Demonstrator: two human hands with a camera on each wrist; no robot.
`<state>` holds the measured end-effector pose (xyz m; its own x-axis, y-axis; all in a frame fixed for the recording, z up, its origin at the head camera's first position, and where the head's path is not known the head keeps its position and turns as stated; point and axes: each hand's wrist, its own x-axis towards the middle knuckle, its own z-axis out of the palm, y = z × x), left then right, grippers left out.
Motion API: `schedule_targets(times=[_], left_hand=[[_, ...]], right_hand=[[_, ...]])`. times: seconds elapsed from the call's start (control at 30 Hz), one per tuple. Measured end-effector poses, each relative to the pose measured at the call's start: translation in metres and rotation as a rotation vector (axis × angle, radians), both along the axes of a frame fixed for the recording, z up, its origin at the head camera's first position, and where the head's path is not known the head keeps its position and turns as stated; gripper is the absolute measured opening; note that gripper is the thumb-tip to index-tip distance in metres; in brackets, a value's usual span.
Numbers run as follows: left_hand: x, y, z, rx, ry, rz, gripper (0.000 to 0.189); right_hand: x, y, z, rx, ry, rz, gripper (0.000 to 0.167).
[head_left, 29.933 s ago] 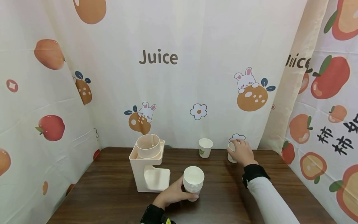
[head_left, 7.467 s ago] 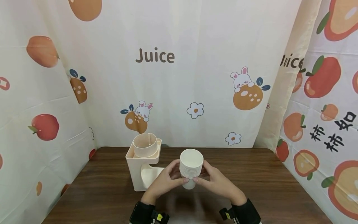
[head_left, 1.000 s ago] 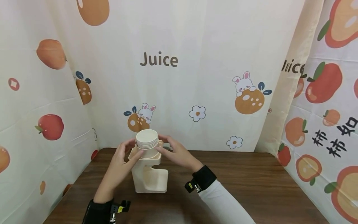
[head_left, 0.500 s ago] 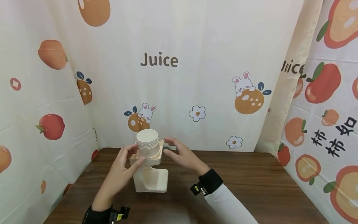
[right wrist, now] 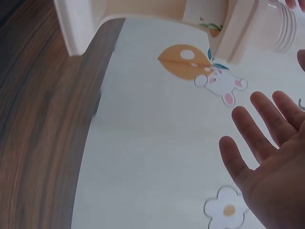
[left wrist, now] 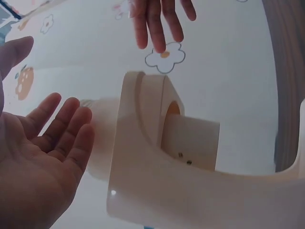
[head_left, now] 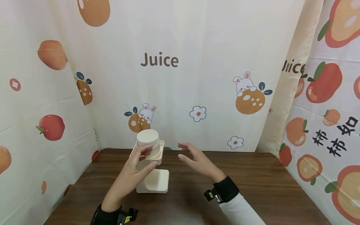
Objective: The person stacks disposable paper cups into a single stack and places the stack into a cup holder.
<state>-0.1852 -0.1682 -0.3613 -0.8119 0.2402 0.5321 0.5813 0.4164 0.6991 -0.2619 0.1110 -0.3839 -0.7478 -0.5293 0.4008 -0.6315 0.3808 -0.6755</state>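
A stack of white paper cups stands upright in the round top of a cream cup dispenser. From the left wrist view, the narrow lower end of the cups pokes out beneath the holder. My left hand is just in front of the dispenser, fingers spread and overlapping the stack's lower part in the head view. Off to the right of the dispenser, my right hand hovers with its fingers apart and nothing in them. Ribbed rims of the stack show in the right wrist view.
Everything stands on a dark wood table. Behind it hangs a white curtain printed with fruit, and a similar side curtain borders the right. The dispenser is near the table's back left.
Half a minute ago two cups stood apart at the back; they no longer stand there. Over the last second both hands let go of the stack; the right withdrew rightward, the left came nearer.
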Motion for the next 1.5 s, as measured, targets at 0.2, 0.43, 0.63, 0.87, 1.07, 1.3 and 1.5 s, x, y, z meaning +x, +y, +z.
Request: schedule_targets(times=[0.2,0.43,0.63,0.87,1.07,1.3,1.5], left_hand=[[-0.002,0.017,-0.002,0.020,-0.051,-0.059,0.055],[-0.004,0.044,-0.012,-0.017,-0.051,-0.117,0.053],[-0.007,0.061,-0.019,-0.022,-0.062,-0.147,0.053],[-0.013,0.082,-0.033,-0.057,-0.047,-0.143,0.055],[-0.020,0.100,-0.054,-0.186,0.050,-0.080,0.058],[-0.028,0.112,-0.066,-0.290,0.090,-0.027,0.056],[-0.035,0.119,-0.076,-0.406,0.171,0.041,0.054]], right_hand=[[0.009,0.021,-0.005,0.019,0.005,-0.039,0.053],[0.022,0.044,-0.010,0.052,0.003,-0.112,0.057],[0.028,0.060,-0.019,0.075,0.026,-0.155,0.057],[0.035,0.076,-0.027,0.146,0.118,-0.280,0.058],[0.038,0.084,-0.037,0.250,0.260,-0.394,0.059],[0.039,0.090,-0.049,0.285,0.333,-0.442,0.058],[0.036,0.094,-0.058,0.379,0.387,-0.502,0.063]])
